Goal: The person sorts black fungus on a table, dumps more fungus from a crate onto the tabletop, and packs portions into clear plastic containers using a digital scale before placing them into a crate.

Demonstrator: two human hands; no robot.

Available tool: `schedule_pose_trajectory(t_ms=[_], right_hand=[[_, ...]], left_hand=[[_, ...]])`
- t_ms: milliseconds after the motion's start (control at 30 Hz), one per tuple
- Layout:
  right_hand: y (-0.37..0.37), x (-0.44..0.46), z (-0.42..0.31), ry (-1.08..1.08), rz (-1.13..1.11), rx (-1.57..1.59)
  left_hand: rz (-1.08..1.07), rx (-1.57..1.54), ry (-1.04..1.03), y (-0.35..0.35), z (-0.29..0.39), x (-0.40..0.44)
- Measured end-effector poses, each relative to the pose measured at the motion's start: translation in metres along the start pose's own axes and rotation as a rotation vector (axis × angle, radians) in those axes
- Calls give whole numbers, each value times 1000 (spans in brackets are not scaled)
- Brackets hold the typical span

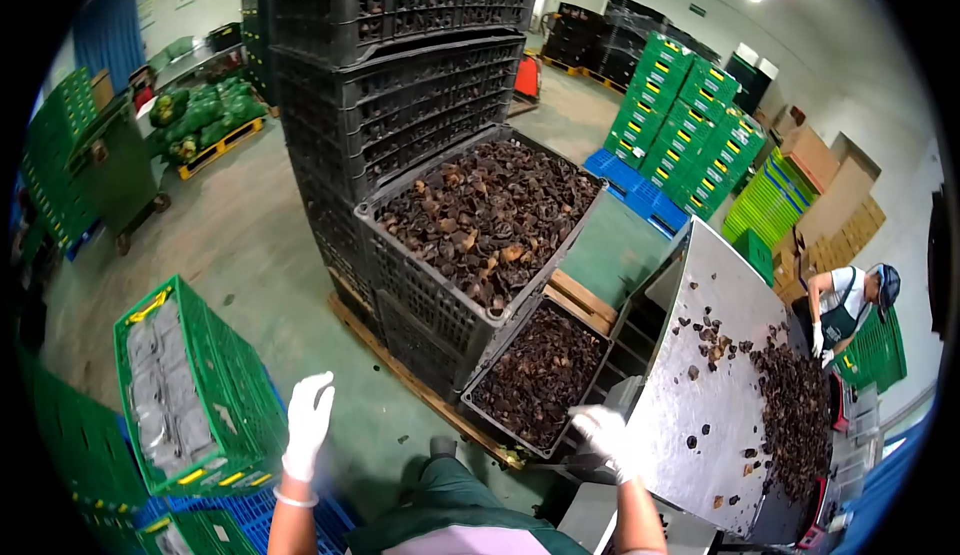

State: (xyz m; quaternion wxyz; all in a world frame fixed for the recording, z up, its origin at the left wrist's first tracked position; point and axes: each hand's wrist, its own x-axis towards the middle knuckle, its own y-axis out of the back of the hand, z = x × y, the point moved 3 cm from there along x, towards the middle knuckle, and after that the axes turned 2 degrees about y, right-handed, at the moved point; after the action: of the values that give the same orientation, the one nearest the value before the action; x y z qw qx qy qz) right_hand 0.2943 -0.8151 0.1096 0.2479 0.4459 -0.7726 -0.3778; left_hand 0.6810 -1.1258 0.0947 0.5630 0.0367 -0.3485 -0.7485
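Note:
Both of my hands wear white gloves. My left hand is raised over the floor beside a green crate of grey packs, fingers apart and holding nothing. Near the right edge of a low black crate full of dark brown dried pieces is my right hand; its fingers are bent, and whether they touch the crate or hold anything cannot be made out. Above that crate stands a larger black crate, heaped with similar pieces. A metal table with scattered dark pieces lies to the right.
Tall stacked black crates rise ahead on a wooden pallet. A person in white gloves works at the table's far side. Green crates stand on a blue pallet. At back left, green sacks lie on a yellow pallet.

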Motion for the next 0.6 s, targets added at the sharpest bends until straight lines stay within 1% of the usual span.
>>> schedule_pose_trajectory(t_ms=[33, 67, 100, 133, 167, 200, 233, 267, 300, 333, 367, 400, 433, 467, 533, 567, 600], right_hand=[[20, 29, -2, -39, 0, 27], [40, 60, -12, 23, 102, 101], [59, 95, -22, 40, 195, 279], [70, 134, -19, -13, 211, 459], [79, 172, -19, 91, 237, 588], [86, 212, -31, 33, 219, 626], [87, 258, -18, 134, 162, 566], [95, 295, -45, 56, 91, 590], [92, 340, -44, -22, 45, 673], [91, 374, -48, -28, 46, 755], [89, 413, -37, 223, 151, 542], [84, 457, -24, 113, 191, 235], [73, 500, 0, 113, 199, 0], [68, 520, 2, -11, 151, -107], [52, 556, 15, -131, 79, -212], [45, 565, 19, -168, 44, -208], [28, 580, 29, -170, -8, -241]], left_hand=[[10, 13, -84, -7, 15, 29], [29, 29, -168, -13, 33, 57], [51, 27, -233, -22, 42, 83], [74, 26, -299, -32, 50, 106], [62, 15, -302, -40, 61, 126], [59, 48, -356, -53, 62, 149], [59, 66, -388, -66, 64, 169], [53, 83, -426, -79, 66, 189], [39, 135, -465, -91, 71, 206], [4, 136, -494, -104, 74, 222], [-2, 164, -538, -114, 77, 236], [-9, 193, -582, -123, 78, 248], [-39, 166, -581, -133, 73, 259], [-35, 138, -565, -142, 67, 266], [9, 157, -609, -153, 52, 270], [9, 126, -570, -157, 49, 272], [23, 82, -593, -158, 45, 273]])
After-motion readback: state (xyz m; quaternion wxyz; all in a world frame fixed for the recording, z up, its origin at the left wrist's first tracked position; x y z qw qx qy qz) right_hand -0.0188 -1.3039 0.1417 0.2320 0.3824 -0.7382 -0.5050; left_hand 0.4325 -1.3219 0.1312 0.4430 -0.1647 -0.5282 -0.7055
